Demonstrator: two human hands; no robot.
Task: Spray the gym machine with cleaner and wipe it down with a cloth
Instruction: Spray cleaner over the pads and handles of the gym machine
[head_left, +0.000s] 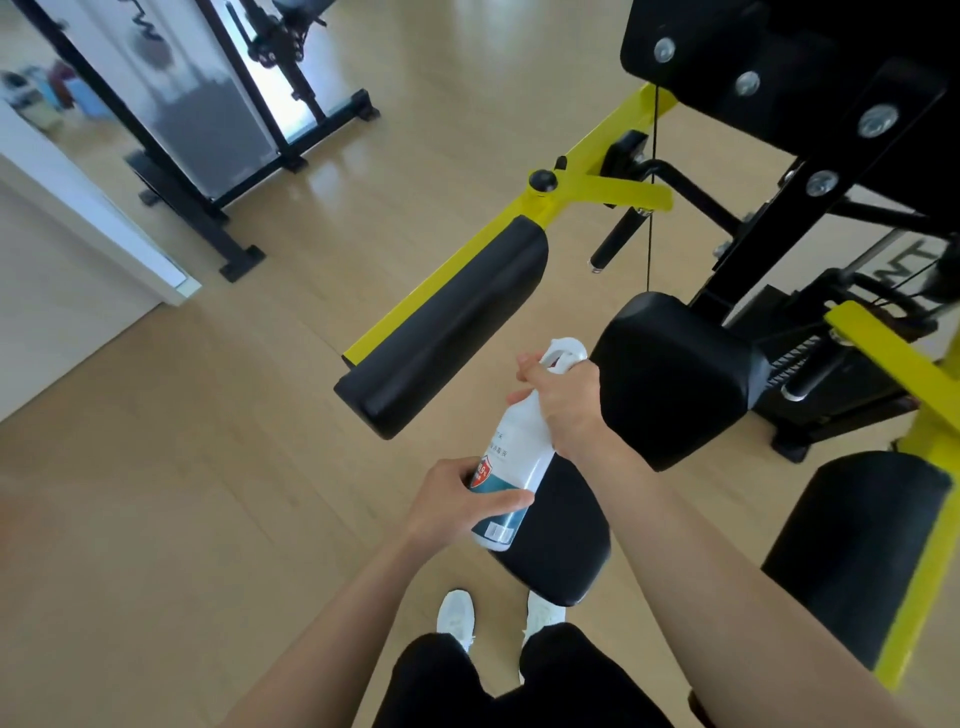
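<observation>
Gripping one spray bottle, two hands, left hand, right hand

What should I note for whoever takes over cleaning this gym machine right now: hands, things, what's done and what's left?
Left hand: holds the spray bottle round its lower body.
Right hand: grip round the bottle's neck at the trigger head.
The bottle is tilted, with its head up between the long arm pad and the square pad.
Done: bottle in hand; no wetness shows on the pads.
Left: spray, then wipe. No cloth is in view, so find it first.
</observation>
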